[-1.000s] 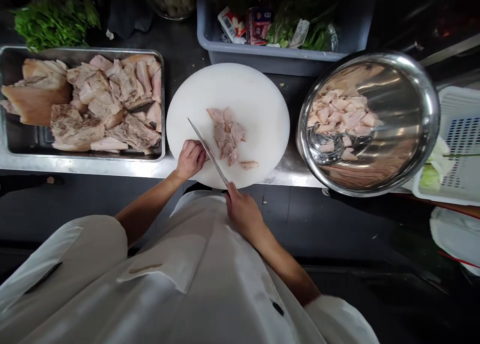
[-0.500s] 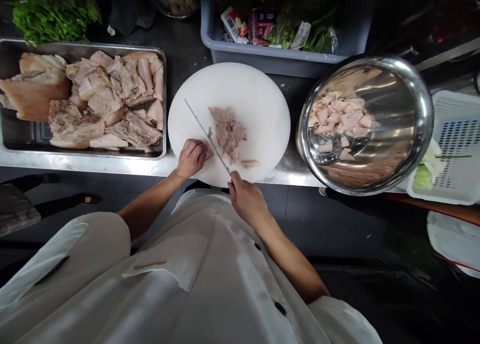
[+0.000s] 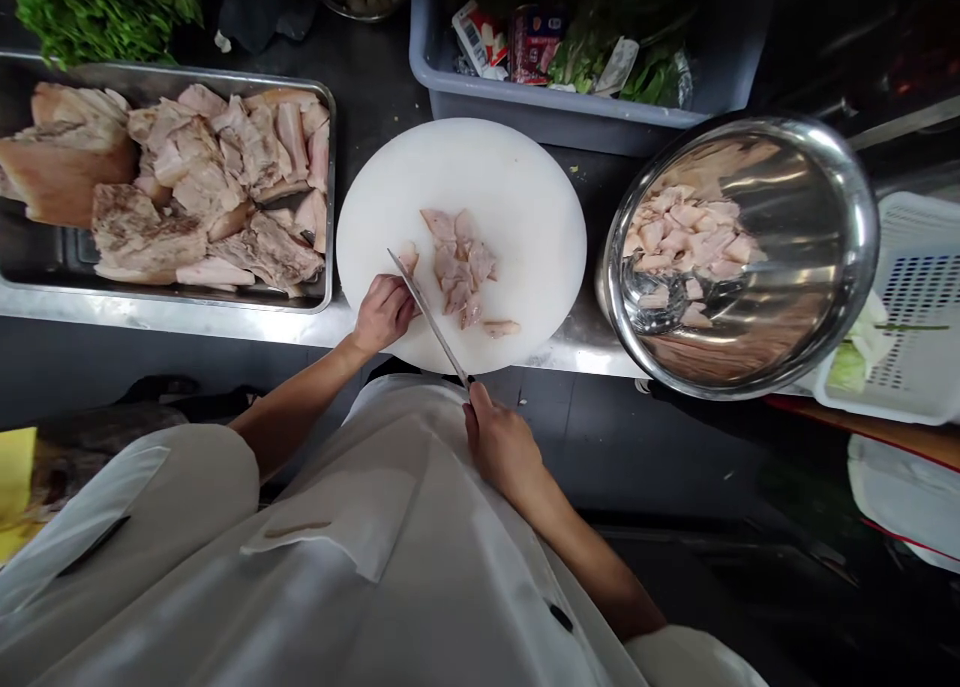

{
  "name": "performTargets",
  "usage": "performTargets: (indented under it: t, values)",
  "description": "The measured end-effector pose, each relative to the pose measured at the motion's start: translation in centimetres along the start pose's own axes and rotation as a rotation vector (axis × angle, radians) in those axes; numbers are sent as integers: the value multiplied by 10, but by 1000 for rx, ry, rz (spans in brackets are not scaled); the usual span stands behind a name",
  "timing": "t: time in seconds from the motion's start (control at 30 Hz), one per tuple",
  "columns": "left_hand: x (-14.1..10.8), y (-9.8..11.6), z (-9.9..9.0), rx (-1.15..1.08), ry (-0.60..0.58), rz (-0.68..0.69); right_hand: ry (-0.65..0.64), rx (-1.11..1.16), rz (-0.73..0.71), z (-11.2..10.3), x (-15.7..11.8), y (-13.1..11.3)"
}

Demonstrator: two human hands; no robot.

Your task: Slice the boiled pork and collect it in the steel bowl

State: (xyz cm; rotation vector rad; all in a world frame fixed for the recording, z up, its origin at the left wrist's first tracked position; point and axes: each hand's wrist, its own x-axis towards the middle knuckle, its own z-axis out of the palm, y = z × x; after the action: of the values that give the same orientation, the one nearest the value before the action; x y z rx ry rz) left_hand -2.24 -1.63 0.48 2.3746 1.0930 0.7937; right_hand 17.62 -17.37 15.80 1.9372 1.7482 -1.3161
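Note:
My right hand is wrapped round the handle of a knife, whose blade slants up and left across the round white cutting board. Close to the blade, my left hand has its fingers curled down on a piece of meat at the board's left side; most of that piece is hidden by the fingers and blade. Right of the blade lies a small heap of cut meat pieces. A separate strip of meat rests nearer the board's front edge.
On the left stands a metal tray of large meat chunks. A steel bowl with cut pieces sits at right, beside a white basket. Behind the board are a grey bin and leafy greens. A person's shoes show lower left.
The knife has drawn back toward me, its tip now lower and nearer my left hand. A piece of meat shows by the tip. At left, the other person has moved and something yellow has appeared.

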Motion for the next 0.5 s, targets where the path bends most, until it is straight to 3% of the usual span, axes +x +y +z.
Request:
performTargets:
  t: [0.2, 0.37, 0.5]
  values:
    - [0, -1, 1, -29, -12, 2, 169, 0, -109, -13, 30, -15]
    - [-1, 0, 2, -36, -4, 6, 7, 14, 19, 3, -4, 4]
    - [1, 1, 1, -19, -7, 17, 50, 19, -8, 0, 17, -2]
